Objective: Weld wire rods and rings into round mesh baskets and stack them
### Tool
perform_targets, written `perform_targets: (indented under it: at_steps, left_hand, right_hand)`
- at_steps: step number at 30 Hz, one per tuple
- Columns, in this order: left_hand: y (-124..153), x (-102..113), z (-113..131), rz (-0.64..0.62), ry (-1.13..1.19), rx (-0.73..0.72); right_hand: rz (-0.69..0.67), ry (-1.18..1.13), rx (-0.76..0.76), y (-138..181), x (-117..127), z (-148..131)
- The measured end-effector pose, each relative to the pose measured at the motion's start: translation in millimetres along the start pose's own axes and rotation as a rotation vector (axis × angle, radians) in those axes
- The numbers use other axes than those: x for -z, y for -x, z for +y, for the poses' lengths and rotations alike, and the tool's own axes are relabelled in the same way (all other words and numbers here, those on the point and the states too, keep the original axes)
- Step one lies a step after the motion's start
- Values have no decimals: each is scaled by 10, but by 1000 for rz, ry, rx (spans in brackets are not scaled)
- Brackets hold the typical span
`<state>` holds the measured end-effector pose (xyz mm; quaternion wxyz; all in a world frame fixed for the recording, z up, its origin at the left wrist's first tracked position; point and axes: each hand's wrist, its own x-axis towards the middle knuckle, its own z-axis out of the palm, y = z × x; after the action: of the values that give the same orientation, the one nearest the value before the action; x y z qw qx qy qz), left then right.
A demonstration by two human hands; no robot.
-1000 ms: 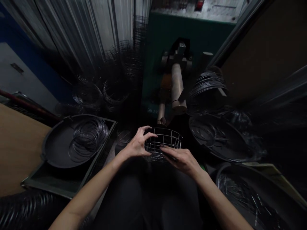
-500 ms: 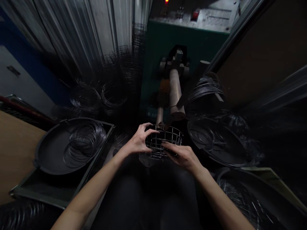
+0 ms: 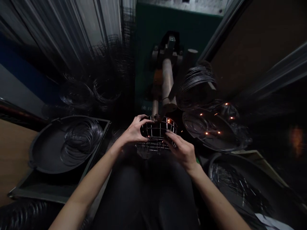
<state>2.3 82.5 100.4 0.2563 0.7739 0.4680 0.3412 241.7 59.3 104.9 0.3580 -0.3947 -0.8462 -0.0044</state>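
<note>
A round wire basket [image 3: 157,131] sits between my two hands, just under the welding machine's lower metal arm [image 3: 155,108]. My left hand [image 3: 135,129] grips its left side, thumb and fingers curved around the wires. On the right side, my right hand [image 3: 181,147] has its fingers pressed against the wires. Above the basket juts the thick cylindrical arm [image 3: 168,83] of the green machine [image 3: 192,28]. Orange sparks glow at the basket and fly off to the right. The exact contact between basket and machine is too dark to make out.
At left, a black pan [image 3: 45,150] holds wire rings [image 3: 82,137]. Two more dark pans stand at right, the nearer pan [image 3: 213,159] holding short wires [image 3: 237,185]. A wire bundle [image 3: 198,78] lies beside the machine arm. Stacked wire frames [image 3: 112,54] line the left wall.
Sparks have appeared at the basket and over the right-hand pans. The view has shifted a little, so the machine sits further up and left. My right hand's fingers have moved slightly on the basket.
</note>
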Motion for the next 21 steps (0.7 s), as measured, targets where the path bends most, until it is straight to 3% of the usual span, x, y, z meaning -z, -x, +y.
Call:
perform_targets:
  at_steps: [4, 9, 21]
  left_hand:
    - [-84, 4, -77, 15, 11, 9]
    - [-218, 33, -211, 34, -2, 1]
    - [-474, 145, -271, -11, 24, 63]
  right_hand:
    - [122, 90, -167, -13, -25, -49]
    - [101, 23, -198, -181, -95, 35]
    - [110, -114, -388, -407, -220, 185]
